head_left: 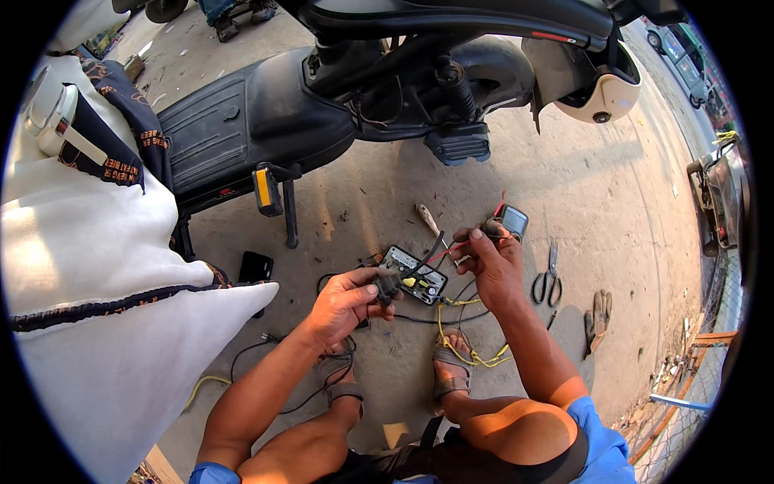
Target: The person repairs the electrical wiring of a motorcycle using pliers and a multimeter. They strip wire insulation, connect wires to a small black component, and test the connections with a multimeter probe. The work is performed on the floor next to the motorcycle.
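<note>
My left hand [343, 310] is closed round a black plug-like connector [389, 288], from which a black cable [427, 256] runs up and right. My right hand [493, 262], farther right and raised, has its fingers pinched on a thin red test lead [445, 253]; a dark piece also shows between the fingertips, its kind unclear. Below and between the hands lies an opened charger case [431, 284] with its circuit board exposed. A multimeter [513, 220] with a grey screen sits just beyond my right hand, partly hidden by it.
A black electric scooter [266, 109] stands beyond, with a helmet [601, 97] hanging at right. On the ground are a screwdriver [427, 218], scissors [548, 278], dark gloves [597, 323], a black phone-like thing [255, 267] and yellow cord [476, 355]. White cloth [89, 250] hangs at left.
</note>
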Motion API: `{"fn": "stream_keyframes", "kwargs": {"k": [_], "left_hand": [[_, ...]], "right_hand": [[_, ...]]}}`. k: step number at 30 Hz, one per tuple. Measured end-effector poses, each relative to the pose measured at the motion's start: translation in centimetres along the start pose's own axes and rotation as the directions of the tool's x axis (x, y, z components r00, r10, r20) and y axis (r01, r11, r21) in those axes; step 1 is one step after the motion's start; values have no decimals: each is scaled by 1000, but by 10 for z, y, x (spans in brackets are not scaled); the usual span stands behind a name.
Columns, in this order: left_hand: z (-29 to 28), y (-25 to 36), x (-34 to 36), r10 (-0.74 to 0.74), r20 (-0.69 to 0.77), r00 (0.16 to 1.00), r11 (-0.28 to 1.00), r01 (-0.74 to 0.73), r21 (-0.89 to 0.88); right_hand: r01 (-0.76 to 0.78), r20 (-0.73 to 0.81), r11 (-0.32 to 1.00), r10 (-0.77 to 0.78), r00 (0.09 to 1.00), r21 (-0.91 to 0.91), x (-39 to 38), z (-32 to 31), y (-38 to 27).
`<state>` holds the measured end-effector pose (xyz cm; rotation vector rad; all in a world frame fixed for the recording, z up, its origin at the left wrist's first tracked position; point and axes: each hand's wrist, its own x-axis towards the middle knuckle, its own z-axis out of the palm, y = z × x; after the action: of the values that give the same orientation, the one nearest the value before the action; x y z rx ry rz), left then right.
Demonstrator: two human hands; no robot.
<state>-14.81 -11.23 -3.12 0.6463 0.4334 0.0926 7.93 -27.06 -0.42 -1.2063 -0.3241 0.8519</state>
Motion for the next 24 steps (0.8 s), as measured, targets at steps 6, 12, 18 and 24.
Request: {"fn": "stream_keyframes", "kwargs": {"k": [6, 12, 18, 24], "left_hand": [[-2, 1, 1, -1, -27, 1000, 1000, 1, -17], [3, 8, 2, 45, -13, 999, 999, -44, 28], [6, 9, 3, 52, -22, 998, 996, -50, 68], [9, 9, 5, 58, 5, 998, 997, -59, 46]], "right_hand": [[25, 19, 1000, -25, 1000, 0, 2, 3, 0], [34, 3, 999, -34, 999, 3, 5, 2, 1], [10, 6, 995, -11, 1000, 95, 6, -1, 4], [-85, 75, 985, 74, 994, 148, 4, 4, 15]]}}
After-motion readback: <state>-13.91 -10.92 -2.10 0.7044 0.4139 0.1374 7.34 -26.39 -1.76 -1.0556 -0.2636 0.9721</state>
